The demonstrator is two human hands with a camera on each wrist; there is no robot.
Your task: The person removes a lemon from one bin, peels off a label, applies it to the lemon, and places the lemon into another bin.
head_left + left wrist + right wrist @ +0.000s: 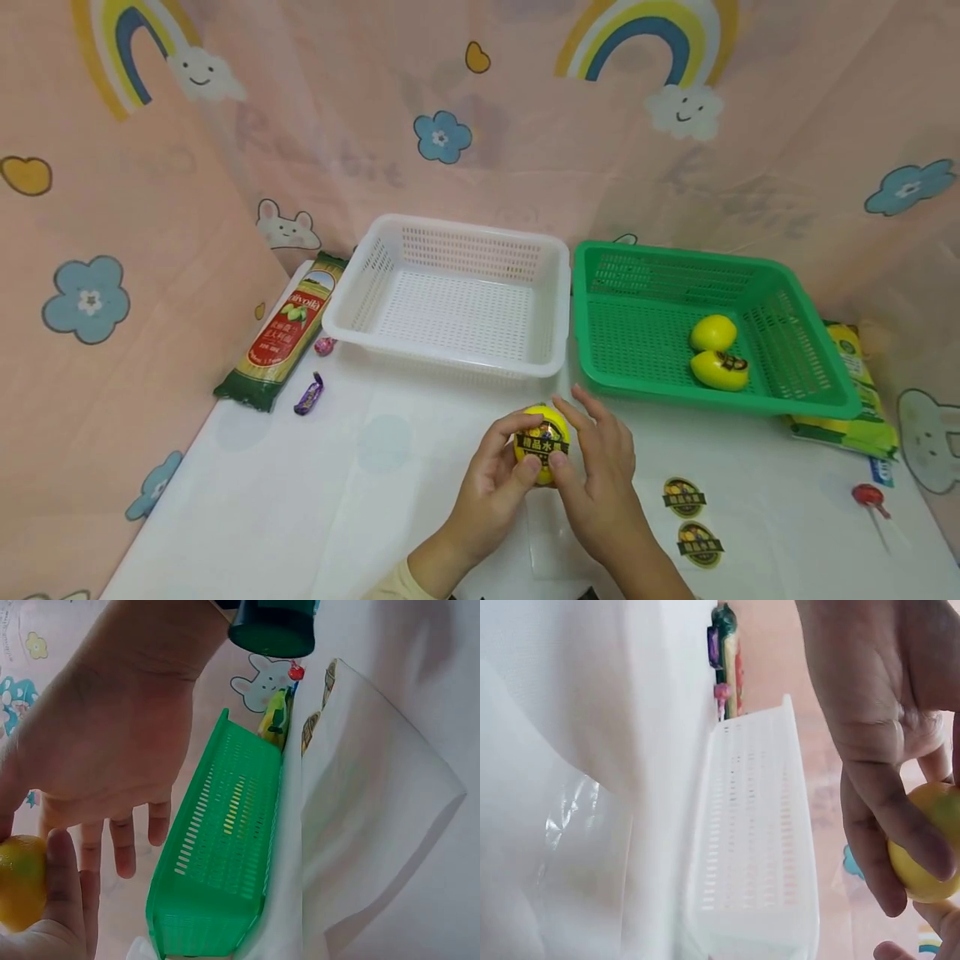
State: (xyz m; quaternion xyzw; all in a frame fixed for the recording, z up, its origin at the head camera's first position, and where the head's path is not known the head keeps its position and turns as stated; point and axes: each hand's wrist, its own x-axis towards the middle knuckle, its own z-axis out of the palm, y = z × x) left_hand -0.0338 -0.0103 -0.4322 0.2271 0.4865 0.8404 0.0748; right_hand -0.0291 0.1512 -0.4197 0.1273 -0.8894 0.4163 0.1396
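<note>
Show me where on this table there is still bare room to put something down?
The widest bare patch is the white table front left, between the spaghetti pack and the hands. The white basket holds nothing. It is crowded front right: stickers, a lollipop, and the green basket holding two lemons.

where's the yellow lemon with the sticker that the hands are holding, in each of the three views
Head: the round yellow plastic lemon sits bottom centre, held between both hands, its dark sticker facing up.
Left wrist: its yellow side shows at the bottom left edge.
Right wrist: it sits at the right edge, under the fingers.
Shared landmark: the lemon itself; no basket appears in all three views.
</note>
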